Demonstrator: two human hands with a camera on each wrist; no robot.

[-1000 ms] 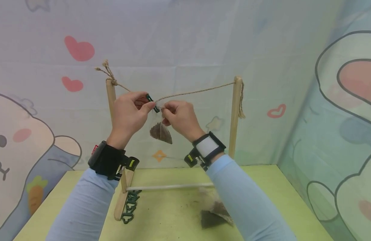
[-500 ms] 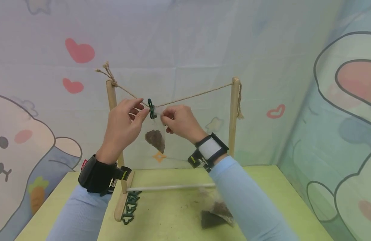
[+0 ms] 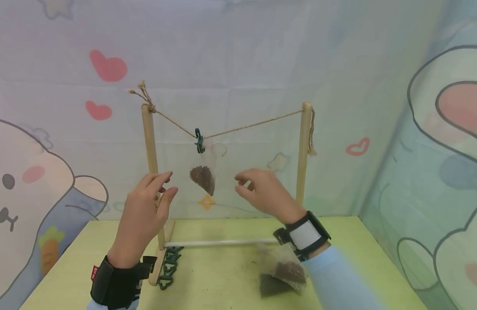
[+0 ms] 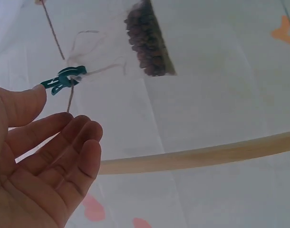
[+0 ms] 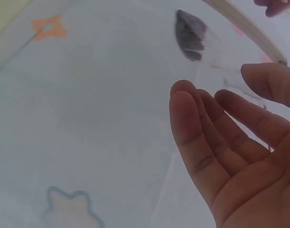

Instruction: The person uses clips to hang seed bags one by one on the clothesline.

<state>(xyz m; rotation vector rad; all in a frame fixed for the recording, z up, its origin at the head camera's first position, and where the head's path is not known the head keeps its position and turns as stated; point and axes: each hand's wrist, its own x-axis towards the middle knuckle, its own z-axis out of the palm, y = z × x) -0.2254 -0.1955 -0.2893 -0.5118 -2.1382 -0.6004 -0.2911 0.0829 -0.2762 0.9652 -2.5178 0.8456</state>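
Note:
A clear drawstring bag (image 3: pixel 202 176) with dark brown contents in its bottom hangs tilted from a rope (image 3: pixel 253 125). One dark green clip (image 3: pixel 199 141) fastens it there; in the left wrist view the clip (image 4: pixel 66 79) sits across the rope with the bag's pale string beside it. My left hand (image 3: pixel 145 206) is below and left of the bag, fingers relaxed and holding nothing. To the bag's right is my right hand (image 3: pixel 267 191), its fingers loosely bent with nothing between them; the right wrist view shows the palm (image 5: pixel 249 180) bare.
Two wooden posts (image 3: pixel 150 142) carry the rope, joined low down by a white rod (image 3: pixel 223 243). Several green clips (image 3: pixel 169 267) lie by the left foot of the frame. More filled bags (image 3: pixel 288 273) lie on the yellow-green table (image 3: pixel 207 284) at the right, near my right forearm.
Both hands have let go and drawn down and apart, the left from the clip, the right from the bag's edge. The bag now hangs from the rope by the clip.

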